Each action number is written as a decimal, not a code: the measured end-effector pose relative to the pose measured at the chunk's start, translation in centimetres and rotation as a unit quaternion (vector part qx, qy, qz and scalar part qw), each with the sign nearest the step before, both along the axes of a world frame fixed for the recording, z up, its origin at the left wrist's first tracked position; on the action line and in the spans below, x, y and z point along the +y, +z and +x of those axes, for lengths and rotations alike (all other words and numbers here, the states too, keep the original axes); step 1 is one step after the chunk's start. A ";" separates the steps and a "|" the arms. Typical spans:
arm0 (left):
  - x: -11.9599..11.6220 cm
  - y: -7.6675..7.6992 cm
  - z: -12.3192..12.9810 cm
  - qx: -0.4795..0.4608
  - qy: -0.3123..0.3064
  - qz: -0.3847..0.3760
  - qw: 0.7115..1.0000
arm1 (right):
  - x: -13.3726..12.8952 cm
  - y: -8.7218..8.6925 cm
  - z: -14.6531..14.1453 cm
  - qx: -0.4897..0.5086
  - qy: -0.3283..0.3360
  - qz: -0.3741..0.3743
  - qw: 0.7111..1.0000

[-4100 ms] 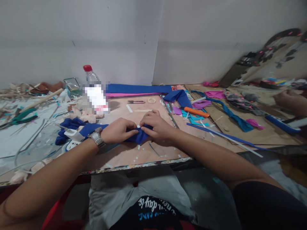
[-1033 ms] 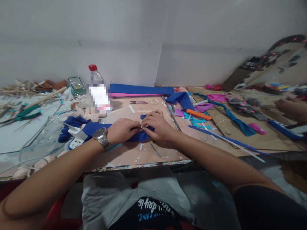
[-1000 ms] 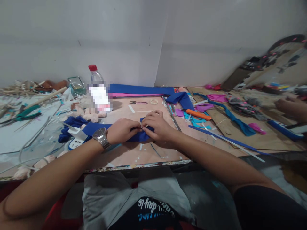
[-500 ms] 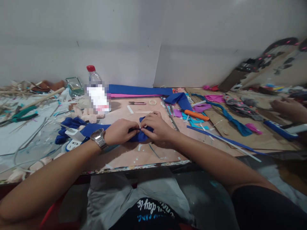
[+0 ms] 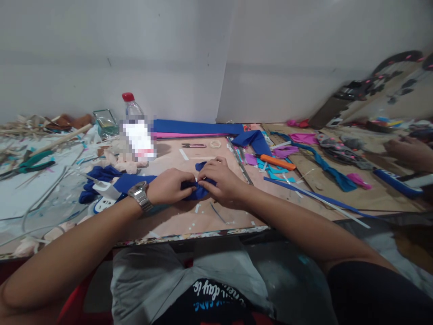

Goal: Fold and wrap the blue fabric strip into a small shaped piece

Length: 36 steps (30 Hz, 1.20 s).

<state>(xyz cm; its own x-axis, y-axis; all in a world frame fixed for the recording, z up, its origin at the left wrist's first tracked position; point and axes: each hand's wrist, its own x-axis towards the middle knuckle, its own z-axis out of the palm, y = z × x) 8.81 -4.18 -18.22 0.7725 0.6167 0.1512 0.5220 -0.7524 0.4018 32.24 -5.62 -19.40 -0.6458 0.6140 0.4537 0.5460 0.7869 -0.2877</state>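
Wearer's hands (image 5: pixel 168 186) (image 5: pixel 221 179), two; orange cutter (image 5: pixel 278 162), one; red-capped bottle (image 5: pixel 133 109), one

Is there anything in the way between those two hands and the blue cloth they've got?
No, nothing I can see. The left hand and right hand both pinch the blue cloth directly. The snips and orange cutter lie apart, farther back.

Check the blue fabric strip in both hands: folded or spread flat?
Folded: the blue fabric strip is bunched and creased where the left hand and right hand pinch it. Under them, cannot tell.
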 end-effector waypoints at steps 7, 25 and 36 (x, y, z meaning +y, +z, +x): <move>-0.2 0.3 0.0 -0.050 -0.003 -0.020 0.999 | -0.1 0.2 -0.2 -0.009 -0.002 -0.004 1.000; 0.2 0.1 -0.2 -0.035 0.007 -0.072 0.997 | 0.2 0.0 0.1 0.003 -0.006 0.005 1.000; 0.3 0.5 -0.3 -0.044 0.007 -0.123 0.991 | 0.3 -0.2 0.2 0.030 -0.004 0.020 0.999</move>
